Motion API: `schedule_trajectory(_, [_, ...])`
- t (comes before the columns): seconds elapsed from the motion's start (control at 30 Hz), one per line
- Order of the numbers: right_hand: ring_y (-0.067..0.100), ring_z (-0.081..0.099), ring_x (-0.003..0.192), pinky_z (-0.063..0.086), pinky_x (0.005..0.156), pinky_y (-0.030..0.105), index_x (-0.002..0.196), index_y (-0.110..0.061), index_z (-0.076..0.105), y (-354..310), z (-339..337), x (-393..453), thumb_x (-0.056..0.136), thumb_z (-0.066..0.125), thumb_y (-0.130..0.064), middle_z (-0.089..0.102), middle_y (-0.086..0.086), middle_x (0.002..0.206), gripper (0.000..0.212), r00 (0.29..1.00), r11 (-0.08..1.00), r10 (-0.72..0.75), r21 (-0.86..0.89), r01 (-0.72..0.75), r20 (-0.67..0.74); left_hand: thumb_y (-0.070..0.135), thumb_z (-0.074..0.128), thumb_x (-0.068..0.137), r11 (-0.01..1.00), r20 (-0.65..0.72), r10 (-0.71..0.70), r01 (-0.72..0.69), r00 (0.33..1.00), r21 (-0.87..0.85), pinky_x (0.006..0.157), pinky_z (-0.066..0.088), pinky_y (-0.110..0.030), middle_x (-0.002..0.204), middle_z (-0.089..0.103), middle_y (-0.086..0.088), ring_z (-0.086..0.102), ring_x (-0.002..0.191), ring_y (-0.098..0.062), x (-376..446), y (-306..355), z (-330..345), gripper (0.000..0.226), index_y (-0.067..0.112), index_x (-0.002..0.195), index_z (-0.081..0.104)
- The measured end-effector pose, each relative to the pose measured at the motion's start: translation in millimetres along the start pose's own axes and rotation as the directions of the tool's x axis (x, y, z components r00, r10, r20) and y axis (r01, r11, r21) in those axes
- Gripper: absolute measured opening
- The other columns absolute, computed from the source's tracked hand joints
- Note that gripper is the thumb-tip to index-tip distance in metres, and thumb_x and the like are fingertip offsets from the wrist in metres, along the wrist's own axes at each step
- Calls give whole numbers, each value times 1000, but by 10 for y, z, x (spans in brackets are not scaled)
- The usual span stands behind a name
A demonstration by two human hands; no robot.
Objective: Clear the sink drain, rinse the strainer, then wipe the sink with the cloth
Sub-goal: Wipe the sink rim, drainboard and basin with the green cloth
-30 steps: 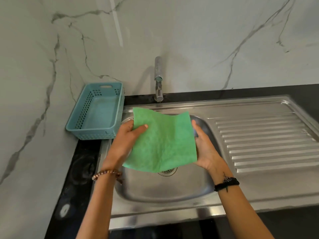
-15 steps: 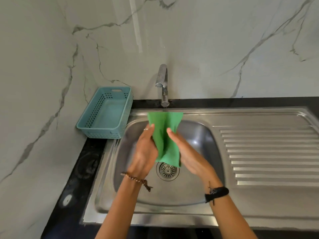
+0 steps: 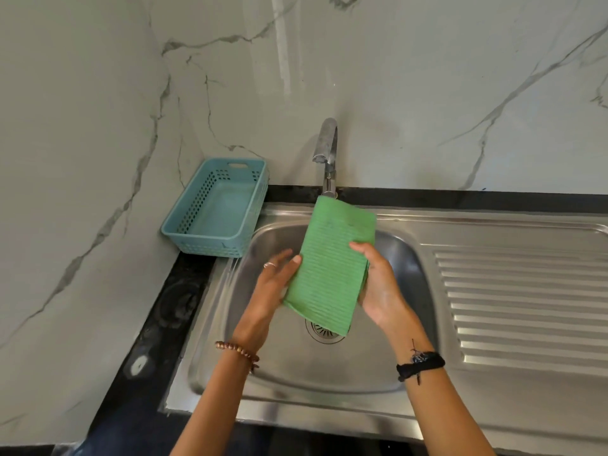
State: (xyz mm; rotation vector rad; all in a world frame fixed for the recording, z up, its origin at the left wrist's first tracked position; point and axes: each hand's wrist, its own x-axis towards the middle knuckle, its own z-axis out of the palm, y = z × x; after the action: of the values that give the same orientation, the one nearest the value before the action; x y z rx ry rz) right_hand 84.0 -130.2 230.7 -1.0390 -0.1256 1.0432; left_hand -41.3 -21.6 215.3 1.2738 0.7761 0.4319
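A green ribbed cloth [image 3: 332, 258], folded in half, hangs above the steel sink bowl [image 3: 263, 363]. My right hand [image 3: 378, 287] grips its right edge, thumb on top. My left hand [image 3: 273, 284] touches the cloth's left edge with thumb and fingers, the other fingers spread. Below the cloth's lower end, the round metal strainer [image 3: 324, 334] sits in the drain, half hidden by the cloth. The tap [image 3: 327, 156] stands behind the cloth, with no water visibly running.
A light blue perforated basket [image 3: 217, 209] stands on the black counter at the back left corner, against the marble wall. The ribbed steel draining board [image 3: 519, 297] stretches to the right of the bowl.
The cloth went from spread wide between both hands to bunched narrow, and is now folded in half as a flat rectangle. The view has shifted down and left.
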Motion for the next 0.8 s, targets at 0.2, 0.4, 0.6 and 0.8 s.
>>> schedule_trajectory(0.2, [14, 70, 82, 50, 68, 29, 101, -18, 63, -48, -58, 19, 91, 51, -21, 73, 0, 91, 16, 995, 996, -90, 23, 91, -45, 4, 57, 85, 969, 280, -240, 245, 929, 19, 61, 56, -23, 81, 76, -3, 73, 74, -17, -182, -293, -57, 13, 13, 91, 64])
schedule_trajectory(0.4, [13, 71, 80, 52, 69, 32, 101, -19, 64, -72, -147, 46, 90, 54, -22, 75, -3, 88, 15, 995, 990, -84, 106, 89, -52, -7, 50, 84, 965, 261, -131, 183, 956, -186, 73, 59, -30, 94, 75, 2, 70, 90, -14, -201, -229, -146, 35, 19, 105, 60])
schedule_trajectory(0.6, [18, 65, 83, 54, 61, 30, 104, -11, 60, 64, -162, 84, 92, 52, -13, 68, 6, 92, 14, 984, 997, 12, 71, 1, -177, 5, 60, 82, 973, 48, 37, -25, 998, -228, 63, 55, -17, 78, 75, 2, 70, 71, -8, -211, -232, -66, 22, 13, 101, 66])
schedule_trajectory(0.8, [19, 64, 80, 55, 61, 28, 90, -8, 60, 161, -236, 77, 91, 49, 2, 66, 8, 87, 14, 964, 993, 78, -62, -97, -255, 0, 67, 78, 995, -83, -15, 7, 996, -97, 57, 54, -15, 64, 73, 3, 66, 58, -7, -174, -322, -133, 12, 12, 77, 67])
